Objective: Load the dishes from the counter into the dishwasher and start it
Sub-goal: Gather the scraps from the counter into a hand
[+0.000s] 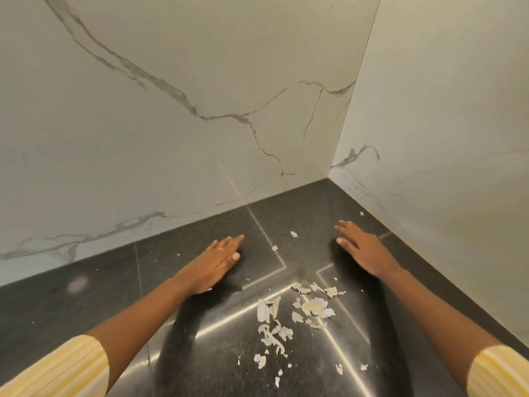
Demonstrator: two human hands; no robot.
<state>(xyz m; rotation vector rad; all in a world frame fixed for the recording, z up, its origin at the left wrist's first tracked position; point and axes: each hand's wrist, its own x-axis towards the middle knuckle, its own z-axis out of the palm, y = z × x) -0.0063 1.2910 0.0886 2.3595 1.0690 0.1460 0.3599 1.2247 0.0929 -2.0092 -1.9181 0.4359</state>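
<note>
White, grey-veined marble wall panels (pixel 171 156) meet in a corner, and a dark speckled stone bench (pixel 71 305) runs along their foot. Thin pale seams (pixel 264 232) cross the polished top and catch the light near the front.

A scatter of pale, papery peel scraps (pixel 316 306) lies on the bench between the two forearms, thickest just in front of the hands and thinning toward the near edge. A few single flakes (pixel 294 234) sit further back, between the hands and near the right-hand wall. Nothing else stands on this stretch of stone.

The person's left hand (pixel 217 262) lies palm down on the bench, fingers straight and held together, gripping nothing. Its long axis runs from the wrist up and to the right, fingertips aimed at the corner. A small gold ring (pixel 220 249) shows on one finger.

The right hand (pixel 363 250) is likewise flat and released, fingers straight, its length running up and to the left toward the back wall. Whether its palm touches the stone I cannot tell. The two hands are well apart, angled toward one another.

Yellow-and-white striped sleeves (pixel 65 368) end above both elbows.

Where the dishes and the dishwasher are cannot be told from this view.
</note>
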